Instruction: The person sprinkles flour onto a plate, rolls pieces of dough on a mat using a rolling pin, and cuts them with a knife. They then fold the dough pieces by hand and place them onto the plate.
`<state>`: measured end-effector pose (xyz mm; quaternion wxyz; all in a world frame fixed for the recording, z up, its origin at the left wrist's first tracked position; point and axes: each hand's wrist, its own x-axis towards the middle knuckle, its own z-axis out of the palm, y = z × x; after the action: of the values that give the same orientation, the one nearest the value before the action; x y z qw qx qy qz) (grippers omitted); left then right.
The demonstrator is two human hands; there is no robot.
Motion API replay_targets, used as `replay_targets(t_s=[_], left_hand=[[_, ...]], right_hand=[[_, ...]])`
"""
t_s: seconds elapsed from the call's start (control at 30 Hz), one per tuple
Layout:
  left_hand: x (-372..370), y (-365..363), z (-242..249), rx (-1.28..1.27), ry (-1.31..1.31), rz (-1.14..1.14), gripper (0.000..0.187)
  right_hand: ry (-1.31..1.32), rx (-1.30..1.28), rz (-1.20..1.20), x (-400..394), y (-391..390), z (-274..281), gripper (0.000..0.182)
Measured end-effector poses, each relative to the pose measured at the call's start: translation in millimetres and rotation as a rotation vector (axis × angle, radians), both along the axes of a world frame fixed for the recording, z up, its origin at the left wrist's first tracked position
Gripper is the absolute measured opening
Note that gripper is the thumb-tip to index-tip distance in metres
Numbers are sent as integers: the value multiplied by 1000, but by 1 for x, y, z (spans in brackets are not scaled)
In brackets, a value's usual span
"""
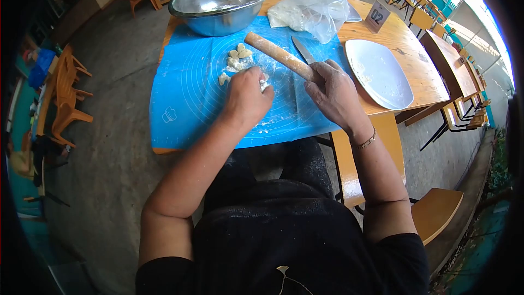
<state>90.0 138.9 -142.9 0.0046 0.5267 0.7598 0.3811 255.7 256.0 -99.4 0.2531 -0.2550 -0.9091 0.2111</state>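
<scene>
My right hand (334,90) is wrapped round one end of a wooden rolling pin (279,56), which slants up to the left above a blue baking mat (185,93). Flour dusts that hand. My left hand (246,94) is low over the mat with its fingers curled at some white floury dough; what lies under them is mostly hidden. Just beyond it sit several small dough pieces (239,52) with loose flour around them. A knife (303,49) lies on the mat behind the rolling pin, its handle hidden by my right hand.
A large steel bowl (221,5) stands at the back left. A clear plastic bag (314,13) lies at the back, partly over a white plate. Another white plate (379,74), floury, is on the right. A number sign (377,16) stands behind it.
</scene>
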Motion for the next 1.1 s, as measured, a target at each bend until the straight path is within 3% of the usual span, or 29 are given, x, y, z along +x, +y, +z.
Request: replay_targets(t_s=[0.17, 0.33, 0.67, 0.77, 0.97, 1.07, 1.1], left_hand=[[15, -14, -5, 26, 53, 50, 27], [9, -34, 16, -182, -216, 1, 27], [18, -24, 7, -200, -209, 74, 22], [20, -32, 6, -180, -73, 62, 21], [3, -44, 43, 186, 109, 121, 14], [-10, -34, 49, 208, 206, -32, 25], [-12, -30, 43, 165, 209, -139, 37]], right_hand=[[-12, 75, 31, 5, -13, -7, 17], [-26, 110, 65, 8, -23, -12, 13], [-60, 201, 68, 12, -33, -28, 13], [-20, 242, 82, 12, -29, -29, 14], [-7, 265, 166, 7, -29, -27, 20], [8, 305, 183, 2, -28, -33, 26], [8, 304, 181, 1, -28, -33, 26]])
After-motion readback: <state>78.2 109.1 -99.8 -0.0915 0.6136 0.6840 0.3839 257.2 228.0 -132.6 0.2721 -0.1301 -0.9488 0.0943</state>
